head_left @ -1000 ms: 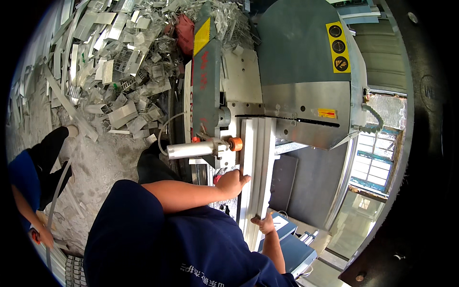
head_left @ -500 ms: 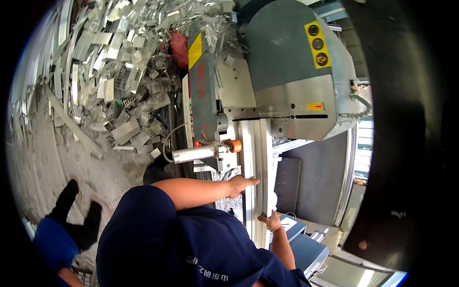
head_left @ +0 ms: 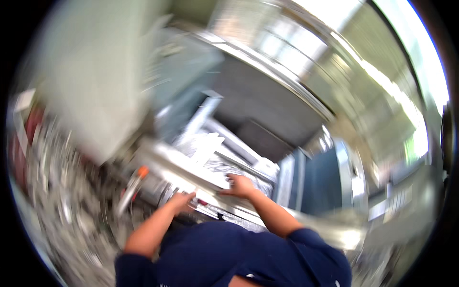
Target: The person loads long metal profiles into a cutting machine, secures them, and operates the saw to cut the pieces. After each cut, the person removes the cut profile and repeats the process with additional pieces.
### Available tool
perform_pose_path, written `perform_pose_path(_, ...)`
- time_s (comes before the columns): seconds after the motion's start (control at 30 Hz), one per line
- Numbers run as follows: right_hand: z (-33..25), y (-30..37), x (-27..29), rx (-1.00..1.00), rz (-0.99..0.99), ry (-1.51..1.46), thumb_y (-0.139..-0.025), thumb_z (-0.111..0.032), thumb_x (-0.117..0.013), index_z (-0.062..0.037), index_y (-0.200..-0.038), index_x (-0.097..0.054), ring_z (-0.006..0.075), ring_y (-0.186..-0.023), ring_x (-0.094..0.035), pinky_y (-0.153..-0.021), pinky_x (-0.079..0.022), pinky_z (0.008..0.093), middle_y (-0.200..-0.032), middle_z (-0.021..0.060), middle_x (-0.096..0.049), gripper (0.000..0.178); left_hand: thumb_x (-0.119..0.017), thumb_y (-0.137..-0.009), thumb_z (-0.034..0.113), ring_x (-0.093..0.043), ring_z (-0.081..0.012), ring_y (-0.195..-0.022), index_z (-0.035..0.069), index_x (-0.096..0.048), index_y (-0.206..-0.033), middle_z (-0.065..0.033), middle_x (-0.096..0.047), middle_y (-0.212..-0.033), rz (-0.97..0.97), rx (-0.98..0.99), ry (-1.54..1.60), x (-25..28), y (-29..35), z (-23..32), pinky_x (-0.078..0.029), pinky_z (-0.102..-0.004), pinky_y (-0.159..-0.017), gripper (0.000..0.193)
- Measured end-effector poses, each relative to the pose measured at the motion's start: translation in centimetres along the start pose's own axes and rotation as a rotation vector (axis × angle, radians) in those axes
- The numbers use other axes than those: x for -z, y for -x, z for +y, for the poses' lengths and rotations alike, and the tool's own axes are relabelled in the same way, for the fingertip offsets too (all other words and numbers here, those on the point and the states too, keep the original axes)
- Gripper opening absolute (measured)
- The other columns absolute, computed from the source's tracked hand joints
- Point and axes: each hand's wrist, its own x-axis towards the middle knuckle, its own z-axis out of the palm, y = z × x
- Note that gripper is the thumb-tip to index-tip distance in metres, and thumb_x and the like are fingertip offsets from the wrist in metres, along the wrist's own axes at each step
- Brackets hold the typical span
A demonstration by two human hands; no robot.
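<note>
My left hand [head_left: 181, 202] reaches in at the near edge of the long pale metal profile [head_left: 201, 183], its fingers pointing towards the bar; I cannot tell through the blur whether they close on it or merely touch it. My right hand [head_left: 240, 185] comes over the bar further to the right, thumb and forefinger parted and aimed left across it; whether it grips I cannot tell either. The profile lies in front of my body, slanting from upper left down towards lower right between my two hands. To the left of my left hand stand an orange knob [head_left: 143, 172] and the silvery cylinder [head_left: 126, 197] joined to it. A large grey-green housing [head_left: 95, 81] fills the upper left, badly smeared. Beyond the bar there is a dark grey panel [head_left: 272, 105], and right of my right hand a blue-grey cabinet [head_left: 321, 182]. Blurred metal scrap [head_left: 62, 201] covers the left, and my navy shirt [head_left: 248, 253] fills the bottom.
</note>
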Motion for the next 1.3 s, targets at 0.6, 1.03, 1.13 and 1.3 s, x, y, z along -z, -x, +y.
perform_pose_path(0.6,12.1,21.4,-6.0,-0.176,0.888,-0.191,-0.078,-0.027,-0.078,0.0002,-0.124,-0.058,0.0355,-0.121,-0.051,-0.106,-0.04,0.044,-0.126,0.017,-0.058,0.056,-0.081,-0.074,0.037,-0.064,-0.034,-0.084,0.006,-0.065,-0.108,-0.0129,-0.068,-0.094,-0.258,-1.002,-1.841,-16.4,0.8,10.7,-0.05,-0.0435,-0.075,0.049)
perform_pose_path(1.03,15.4,30.7,-10.1,-0.782,1.086,-0.465,-0.08,-0.018,-0.079,-0.0022,-0.118,-0.061,0.0288,-0.104,-0.062,-0.09,-0.05,0.0367,-0.116,0.0153,-0.061,0.045,-0.074,-0.077,0.034,-0.058,-0.0331,-0.076,0.006,-0.061,-0.1,-0.0097,-0.059,-0.083,-0.15,-1.249,-1.836,-14.9,-2.9,8.8,-0.045,-0.0444,-0.067,0.039)
perform_pose_path(1.13,17.2,29.9,-10.7,-0.919,0.993,-0.837,-0.088,-0.022,-0.075,-0.0002,-0.104,-0.063,0.0148,-0.083,-0.063,-0.075,-0.051,0.0293,-0.092,0.0081,-0.066,0.03,-0.071,-0.08,0.038,-0.058,-0.0323,-0.083,0.006,-0.06,-0.104,-0.01,-0.058,-0.089,-0.168,-1.167,-1.882,-14.9,-2.7,8.9,-0.044,-0.044,-0.072,0.042)
perform_pose_path(1.3,18.8,28.9,-12.3,-1.042,0.882,-0.962,-0.094,-0.032,-0.068,-0.0002,-0.076,-0.062,0.0081,-0.061,-0.056,-0.057,-0.046,0.0273,-0.066,0.003,-0.063,0.037,-0.071,-0.078,0.042,-0.058,-0.0327,-0.085,0.005,-0.061,-0.104,-0.011,-0.059,-0.092,-0.174,-1.021,-1.895,-15.8,-3.0,9.3,-0.043,-0.0436,-0.073,0.047)
